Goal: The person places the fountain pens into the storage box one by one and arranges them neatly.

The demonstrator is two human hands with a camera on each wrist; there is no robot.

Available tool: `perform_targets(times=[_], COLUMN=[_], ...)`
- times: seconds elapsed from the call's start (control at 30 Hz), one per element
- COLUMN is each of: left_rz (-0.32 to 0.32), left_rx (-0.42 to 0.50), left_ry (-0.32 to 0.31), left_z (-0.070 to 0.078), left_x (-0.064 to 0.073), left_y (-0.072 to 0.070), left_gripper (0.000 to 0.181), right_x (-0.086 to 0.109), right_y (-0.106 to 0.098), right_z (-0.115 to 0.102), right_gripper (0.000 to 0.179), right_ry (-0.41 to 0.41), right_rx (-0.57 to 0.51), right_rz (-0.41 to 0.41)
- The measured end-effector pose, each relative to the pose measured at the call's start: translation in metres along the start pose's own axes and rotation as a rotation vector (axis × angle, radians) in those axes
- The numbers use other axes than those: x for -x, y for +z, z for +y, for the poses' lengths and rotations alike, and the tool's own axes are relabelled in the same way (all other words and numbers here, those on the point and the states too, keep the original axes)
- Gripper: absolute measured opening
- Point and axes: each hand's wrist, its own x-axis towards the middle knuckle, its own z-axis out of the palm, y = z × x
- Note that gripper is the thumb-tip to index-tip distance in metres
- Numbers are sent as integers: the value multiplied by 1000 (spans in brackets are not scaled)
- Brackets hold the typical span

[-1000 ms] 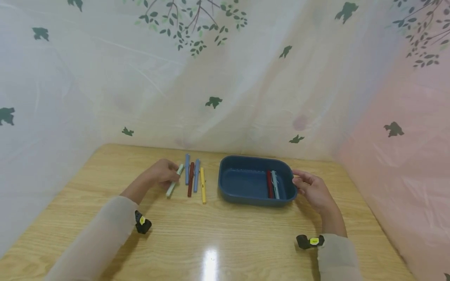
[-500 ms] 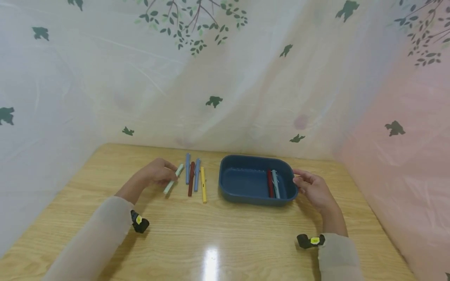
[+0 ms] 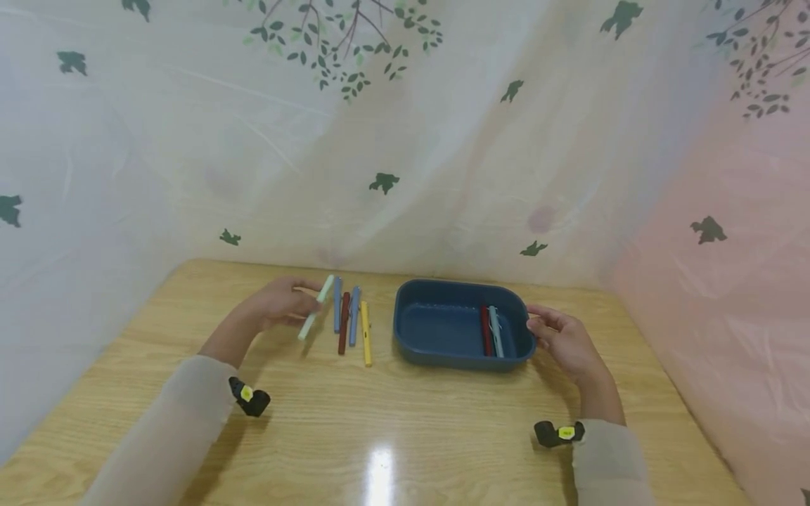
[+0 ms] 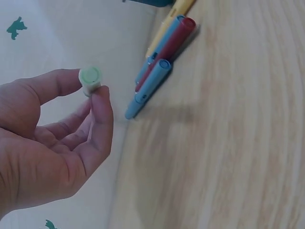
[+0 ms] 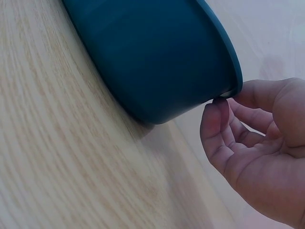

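My left hand (image 3: 278, 303) pinches a pale green pen (image 3: 308, 326) between thumb and fingers, above the table. In the left wrist view that pen (image 4: 90, 75) points end-on at the camera. Just right of it lie a blue pen (image 3: 337, 306), a dark red pen (image 3: 344, 325), a second blue pen (image 3: 354, 318) and a yellow pen (image 3: 366, 336). My right hand (image 3: 565, 346) grips the right end of a dark blue box (image 3: 436, 361) at its rim, as the right wrist view shows. Inside, at the right, lie a red pen (image 3: 486, 330) and a light blue pen (image 3: 496, 334).
The wooden table (image 3: 316, 429) runs back to a pale curtain (image 3: 285, 176) printed with leaves and birds. A small black device with a yellow label sits on each wrist, the left device (image 3: 249, 397) and the right device (image 3: 558, 433).
My left hand has raised the pale green pen off the table, with a slight move away from me and to the left. The right hand and the box have stayed in place.
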Motion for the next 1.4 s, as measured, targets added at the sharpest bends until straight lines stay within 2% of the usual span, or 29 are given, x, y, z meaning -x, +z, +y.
perform_targets(times=[0.37, 0.6, 0.8, 1.13, 1.4], left_rz=[14, 12, 18, 10, -17], left_rx=[125, 203, 212, 192, 255], left_ry=[60, 94, 114, 135, 135], left_z=[9, 14, 21, 36, 52], left_x=[-7, -14, -22, -37, -50], left_y=[6, 18, 29, 58, 85], left_gripper=[60, 66, 62, 61, 56], right_x=[-3, -3, -3, -1, -2], right_y=[2, 2, 2, 3, 3], right_z=[-1, -1, -1, -2, 0], right_gripper=[50, 50, 50, 49, 48], right_ry=[7, 1, -2, 12, 17], right_rx=[-9, 5, 11, -4, 22], right_rz=[5, 3, 4, 13, 24])
